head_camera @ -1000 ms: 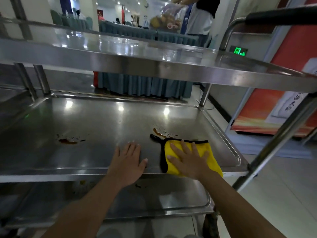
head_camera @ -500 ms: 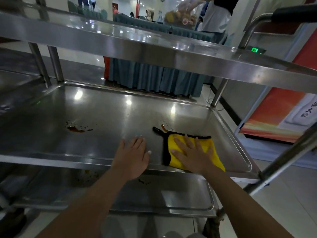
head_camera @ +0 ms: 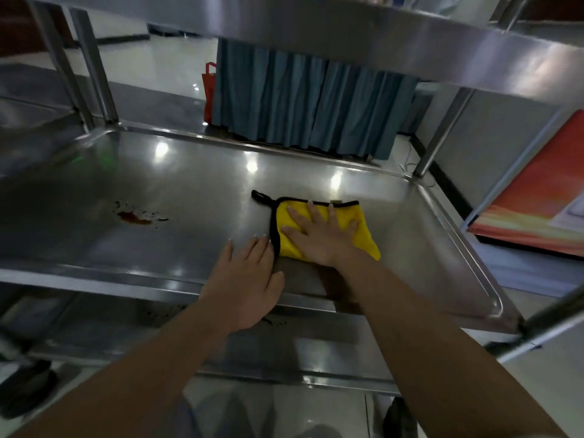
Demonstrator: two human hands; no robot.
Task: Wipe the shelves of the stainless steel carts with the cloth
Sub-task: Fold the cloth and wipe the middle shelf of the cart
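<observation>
Just yellow cloth [head_camera: 363,230], black-edged, flat.

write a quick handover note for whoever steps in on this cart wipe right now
Right hand: flat on the cloth, pressing it onto the middle shelf, right of centre.
Left hand: open, resting flat on the shelf's front edge beside the cloth, holding nothing.
Done: no brown spot shows around the cloth.
Left: the brown stain on the shelf's left side is unwiped; dark specks show on the lower shelf too. Top shelf surface is out of view.
</observation>
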